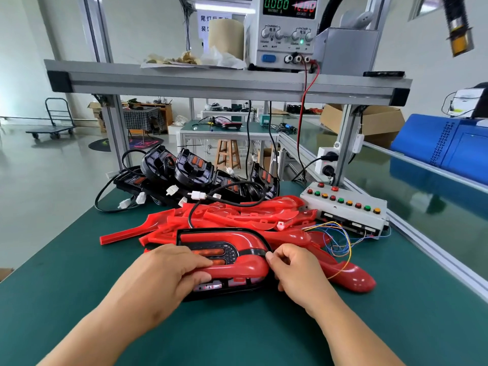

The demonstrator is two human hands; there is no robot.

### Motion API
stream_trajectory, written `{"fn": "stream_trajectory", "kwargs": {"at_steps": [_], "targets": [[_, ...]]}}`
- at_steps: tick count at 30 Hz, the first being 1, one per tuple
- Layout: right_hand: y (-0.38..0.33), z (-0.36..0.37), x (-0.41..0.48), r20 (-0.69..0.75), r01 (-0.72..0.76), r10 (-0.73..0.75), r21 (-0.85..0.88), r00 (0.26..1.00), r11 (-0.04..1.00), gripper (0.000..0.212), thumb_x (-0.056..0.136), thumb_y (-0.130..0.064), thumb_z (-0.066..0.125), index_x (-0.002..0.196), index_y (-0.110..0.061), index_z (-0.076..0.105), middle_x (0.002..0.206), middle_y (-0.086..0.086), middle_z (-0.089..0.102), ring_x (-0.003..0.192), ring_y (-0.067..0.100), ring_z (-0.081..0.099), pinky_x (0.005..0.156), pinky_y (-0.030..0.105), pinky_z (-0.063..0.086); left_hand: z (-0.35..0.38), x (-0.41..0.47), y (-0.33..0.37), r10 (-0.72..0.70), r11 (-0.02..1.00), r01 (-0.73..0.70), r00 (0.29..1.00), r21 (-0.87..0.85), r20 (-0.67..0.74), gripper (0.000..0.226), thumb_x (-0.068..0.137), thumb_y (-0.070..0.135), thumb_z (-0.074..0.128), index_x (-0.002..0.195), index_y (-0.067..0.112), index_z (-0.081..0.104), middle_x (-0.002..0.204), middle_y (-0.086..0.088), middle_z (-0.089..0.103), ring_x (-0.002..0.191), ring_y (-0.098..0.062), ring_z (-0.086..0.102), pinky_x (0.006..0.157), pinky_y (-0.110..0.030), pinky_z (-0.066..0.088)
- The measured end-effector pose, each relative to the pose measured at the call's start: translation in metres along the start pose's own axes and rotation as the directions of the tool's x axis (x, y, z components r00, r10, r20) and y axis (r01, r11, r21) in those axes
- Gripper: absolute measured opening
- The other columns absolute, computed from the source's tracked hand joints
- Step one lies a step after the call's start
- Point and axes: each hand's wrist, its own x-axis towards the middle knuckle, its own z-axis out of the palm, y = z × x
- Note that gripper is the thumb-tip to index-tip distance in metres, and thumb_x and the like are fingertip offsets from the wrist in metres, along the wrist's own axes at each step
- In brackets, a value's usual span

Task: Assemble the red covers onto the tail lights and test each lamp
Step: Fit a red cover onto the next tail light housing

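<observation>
A tail light [232,253] with a black housing and a glossy red cover fitted on it lies on the green mat in front of me. My left hand [169,270] presses on its left end, thumb under the lower edge. My right hand [295,270] grips its right end, fingertips on the cover's rim. Behind it lies a heap of loose red covers [237,215]. Farther back sits a pile of black tail light housings [190,170] with cables and white connectors [196,194].
A white test box [346,207] with red, green and yellow buttons stands at the right, coloured wires [338,239] trailing from it. A power supply [285,30] reading 0.000 A and 12.00 V sits on the aluminium shelf [227,83] overhead. A blue machine [443,146] is far right.
</observation>
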Motion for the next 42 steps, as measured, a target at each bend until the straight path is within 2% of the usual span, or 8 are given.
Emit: {"fn": "stream_trajectory", "kwargs": {"at_steps": [7,13,18,22,27,32,36,42], "targets": [[0.001,-0.001,-0.001,0.002,0.002,-0.002,-0.007,1.000,1.000,0.028,0.094,-0.035,0.058,0.072,-0.018,0.058,0.048,-0.010,0.058,0.041,0.004,0.055,0.043,0.013,0.040,0.008,-0.006,0.007,0.150,0.978,-0.137,0.986,0.155,-0.077,0.020,0.082,0.050,0.063,0.088,0.035,0.075,0.078,0.024,0.067,0.068,-0.004,0.065,0.060,-0.021,0.053],[0.000,-0.002,-0.003,0.012,-0.023,0.023,-0.004,1.000,1.000,0.027,0.095,-0.037,0.056,0.074,-0.020,0.058,0.049,-0.011,0.059,0.044,0.004,0.056,0.043,0.014,0.041,0.018,-0.006,-0.002,0.195,0.968,-0.179,0.977,0.177,-0.080,0.038,0.086,0.054,0.042,0.091,0.036,0.075,0.087,0.024,0.061,0.084,0.001,0.050,0.070,-0.023,0.051],[-0.002,-0.003,-0.004,-0.013,-0.020,0.019,-0.080,1.000,0.997,0.031,0.095,-0.044,0.053,0.077,-0.021,0.059,0.065,0.000,0.065,0.065,0.019,0.066,0.059,0.029,0.050,0.028,-0.013,-0.006,-0.058,0.998,0.060,0.986,0.006,-0.157,0.037,0.078,0.073,0.049,0.101,0.048,0.064,0.113,0.020,0.047,0.105,-0.005,0.041,0.090,-0.031,0.042],[-0.001,-0.002,-0.004,-0.012,-0.008,0.007,-0.108,1.000,0.994,0.036,0.094,-0.049,0.052,0.076,-0.019,0.059,0.071,0.003,0.067,0.068,0.017,0.065,0.064,0.032,0.050,0.034,-0.018,-0.012,-0.405,0.896,0.385,0.913,-0.222,-0.051,0.084,0.049,0.086,0.051,0.122,0.052,0.028,0.120,0.017,0.030,0.109,-0.005,0.034,0.090,-0.026,0.035],[0.001,-0.005,-0.004,0.038,0.038,-0.035,-0.086,0.999,0.996,0.045,0.081,-0.062,0.062,0.068,-0.020,0.052,0.058,-0.010,0.054,0.052,-0.001,0.047,0.053,0.017,0.036,0.032,-0.017,-0.013,-0.346,0.900,0.352,0.936,-0.259,0.066,0.072,0.058,0.085,0.045,0.121,0.071,0.014,0.123,0.018,0.043,0.106,-0.002,0.045,0.086,-0.019,0.035],[0.004,-0.005,-0.002,0.026,0.063,-0.061,-0.115,0.998,0.991,0.045,0.077,-0.066,0.062,0.071,-0.023,0.051,0.060,-0.011,0.052,0.054,-0.003,0.047,0.050,0.015,0.035,0.036,-0.023,-0.012,-0.246,0.966,0.232,0.961,-0.118,-0.128,0.040,0.061,0.081,0.047,0.097,0.066,0.045,0.126,0.026,0.024,0.109,-0.004,0.036,0.084,-0.028,0.037],[0.006,-0.004,-0.002,0.040,0.069,-0.064,-0.128,0.997,0.989,0.049,0.077,-0.069,0.059,0.068,-0.022,0.052,0.061,-0.009,0.054,0.054,0.000,0.048,0.055,0.019,0.038,0.038,-0.024,-0.013,-0.165,0.982,0.142,0.964,-0.126,-0.207,0.030,0.067,0.063,0.063,0.090,0.048,0.072,0.128,0.023,0.039,0.106,-0.003,0.035,0.089,-0.029,0.035],[0.007,-0.003,-0.001,0.044,0.068,-0.063,-0.127,0.997,0.990,0.048,0.079,-0.067,0.059,0.064,-0.022,0.051,0.059,-0.009,0.053,0.053,0.000,0.047,0.056,0.022,0.040,0.039,-0.021,-0.012,-0.133,0.983,0.096,0.960,-0.158,-0.245,0.024,0.068,0.052,0.069,0.089,0.042,0.075,0.104,0.030,0.057,0.107,0.005,0.047,0.083,-0.013,0.036]]}}
